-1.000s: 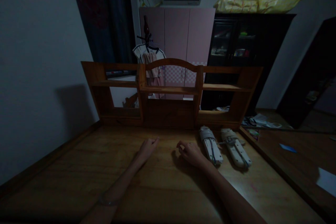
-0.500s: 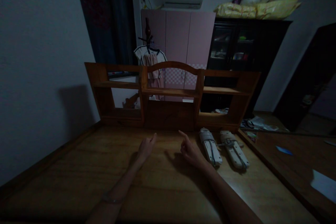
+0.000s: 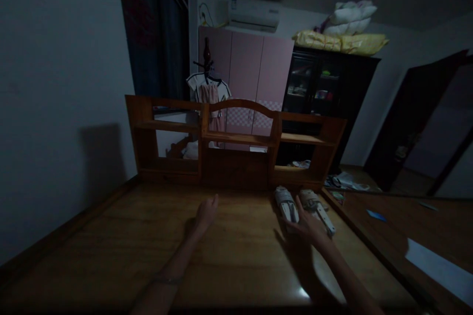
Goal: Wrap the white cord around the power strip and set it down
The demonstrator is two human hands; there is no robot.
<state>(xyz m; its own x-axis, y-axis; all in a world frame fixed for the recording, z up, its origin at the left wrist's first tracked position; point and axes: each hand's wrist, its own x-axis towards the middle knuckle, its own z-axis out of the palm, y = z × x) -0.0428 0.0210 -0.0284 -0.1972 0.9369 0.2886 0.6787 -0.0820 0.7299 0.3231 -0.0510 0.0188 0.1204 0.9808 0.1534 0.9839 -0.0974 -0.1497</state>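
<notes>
Two white power strips with their cords wound round them lie side by side on the wooden desktop point(image 3: 236, 266). My right hand point(image 3: 308, 226) reaches over the near end of the left power strip point(image 3: 285, 202), thumb and fingers spread either side of it. Whether the fingers touch it is hard to tell. Part of the right power strip point(image 3: 325, 219) is hidden behind this hand. My left hand point(image 3: 206, 212) hovers above the middle of the desktop, its fingers curled in and the thumb pointing up. Nothing shows in it.
A wooden shelf unit point(image 3: 236, 139) rises along the desktop's back edge. The white wall point(image 3: 66, 69) borders the left side. To the right, a lower brown surface point(image 3: 365, 236) carries a white sheet point(image 3: 439, 266) and a blue card point(image 3: 376, 215).
My right hand has moved right, from the bare desktop to the left power strip, and its fingers have spread. My left hand has hardly moved. The view has turned slightly right and up.
</notes>
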